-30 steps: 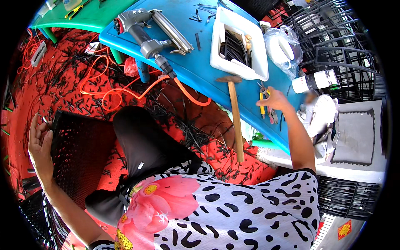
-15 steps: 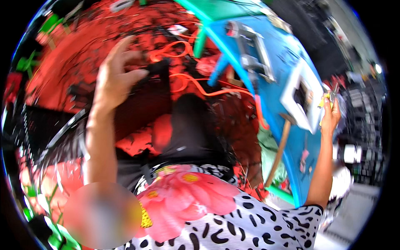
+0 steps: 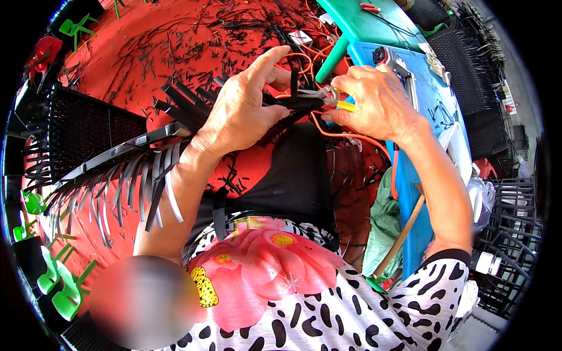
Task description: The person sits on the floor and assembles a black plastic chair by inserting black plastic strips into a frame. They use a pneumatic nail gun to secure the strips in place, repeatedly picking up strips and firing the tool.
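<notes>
Cutters (image 3: 319,96) crosswise, tips toward left hand (image 3: 246,108).

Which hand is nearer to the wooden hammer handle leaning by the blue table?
Right. The right hand, gripping yellow-handled pliers, is above the hammer handle; the left hand is farther left.

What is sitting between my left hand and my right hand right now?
In the head view, a dark strip and the jaws of yellow-handled pliers span the gap between the left hand and the right hand.
</notes>
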The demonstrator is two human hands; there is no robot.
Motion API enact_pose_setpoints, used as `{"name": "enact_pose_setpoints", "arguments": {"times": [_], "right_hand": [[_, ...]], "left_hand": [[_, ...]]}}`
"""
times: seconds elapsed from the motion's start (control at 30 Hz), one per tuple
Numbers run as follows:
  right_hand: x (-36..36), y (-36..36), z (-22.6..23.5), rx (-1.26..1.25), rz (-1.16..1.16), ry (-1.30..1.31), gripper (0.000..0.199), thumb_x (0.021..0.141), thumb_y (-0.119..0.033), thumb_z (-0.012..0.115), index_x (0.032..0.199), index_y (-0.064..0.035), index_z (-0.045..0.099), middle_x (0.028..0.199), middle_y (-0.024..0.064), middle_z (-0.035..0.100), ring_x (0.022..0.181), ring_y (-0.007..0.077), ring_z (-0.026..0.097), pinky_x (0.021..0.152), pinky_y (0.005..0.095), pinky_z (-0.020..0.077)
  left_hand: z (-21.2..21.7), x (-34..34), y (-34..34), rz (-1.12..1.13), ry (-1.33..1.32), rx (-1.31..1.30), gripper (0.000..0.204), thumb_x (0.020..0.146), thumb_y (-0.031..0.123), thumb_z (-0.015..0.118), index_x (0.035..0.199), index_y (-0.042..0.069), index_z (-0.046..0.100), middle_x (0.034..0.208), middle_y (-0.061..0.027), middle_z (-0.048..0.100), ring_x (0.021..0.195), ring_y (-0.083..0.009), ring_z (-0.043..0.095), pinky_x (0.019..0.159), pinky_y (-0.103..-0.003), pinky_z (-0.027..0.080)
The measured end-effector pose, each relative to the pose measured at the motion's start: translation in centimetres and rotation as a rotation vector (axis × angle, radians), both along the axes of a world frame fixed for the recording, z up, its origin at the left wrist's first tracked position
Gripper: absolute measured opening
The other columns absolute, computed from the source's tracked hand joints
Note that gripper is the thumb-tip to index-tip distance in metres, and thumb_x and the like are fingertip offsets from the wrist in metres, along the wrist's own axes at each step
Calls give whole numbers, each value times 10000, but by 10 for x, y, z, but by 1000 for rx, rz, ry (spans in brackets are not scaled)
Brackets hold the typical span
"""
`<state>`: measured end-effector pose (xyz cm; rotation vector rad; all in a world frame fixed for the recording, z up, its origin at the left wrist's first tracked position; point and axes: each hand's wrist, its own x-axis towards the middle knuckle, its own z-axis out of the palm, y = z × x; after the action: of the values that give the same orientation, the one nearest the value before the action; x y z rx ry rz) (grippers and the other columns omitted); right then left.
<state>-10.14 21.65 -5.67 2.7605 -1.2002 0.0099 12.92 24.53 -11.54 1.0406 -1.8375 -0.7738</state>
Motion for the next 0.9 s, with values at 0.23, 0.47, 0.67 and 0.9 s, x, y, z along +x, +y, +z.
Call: {"name": "enact_pose_setpoints", "arguments": {"times": [0.23, 0.47, 0.67, 0.9], "right_hand": [[10, -6, -2, -27, 139, 4, 414, 688, -414, 745, 871, -53, 659, 778, 98, 612, 794, 275, 614, 727, 411, 429], [-11, -10, -32, -57, 42, -219, 404, 757, -443, 665, 950, -90, 642, 813, 144, 644, 776, 353, 642, 683, 454, 502], [-148, -9, -38, 215, -941, -609, 609, 780, -583, 610, 973, -6, 640, 874, 194, 669, 840, 337, 653, 731, 427, 487], [-217, -30, -74, 66, -1427, -800, 732, 771, -577, 616, 1039, 103, 627, 1082, 314, 609, 1057, 396, 599, 912, 418, 465]], "left_hand": [[3, -2, 2, 9, -52, -20, 845, 624, -88, 701, 1391, 55, 376, 974, -51, 640, 893, -149, 575, 842, -280, 437], [14, -6, 7, -28, -26, 31, 827, 619, -27, 622, 1404, 39, 369, 1105, -68, 651, 1045, -158, 579, 908, -293, 410], [5, -7, 3, 5, 71, 90, 779, 625, -63, 627, 1371, 39, 425, 1142, -92, 615, 1005, -177, 584, 879, -299, 451], [3, 5, -21, -53, 15, 75, 699, 655, -26, 630, 1335, 10, 469, 1114, -104, 616, 983, -183, 576, 923, -311, 439]]}}
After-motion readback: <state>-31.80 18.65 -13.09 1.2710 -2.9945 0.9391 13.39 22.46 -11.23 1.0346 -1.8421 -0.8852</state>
